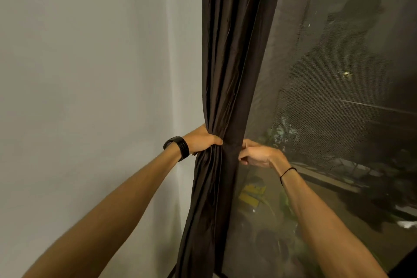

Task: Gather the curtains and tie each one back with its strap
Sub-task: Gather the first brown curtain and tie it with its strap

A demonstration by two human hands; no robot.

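Curtain (228, 56), dark brown, hangs bunched into narrow vertical folds between a pale wall (85, 74) on the left and a mesh-covered window (338, 88) on the right. Left hand (202, 140), with a black watch (178, 148) on its wrist, is wrapped around the left side of the bunch, thumb pressed across the front and fingers closed on the fabric. Right hand (257, 153), with a thin black band (287, 172) on its wrist, touches the right edge of the bunch at the same height, fingers curled together and pinching dark material; whether this is a strap or a curtain fold cannot be told. Below the hands the fabric spreads slightly wider.
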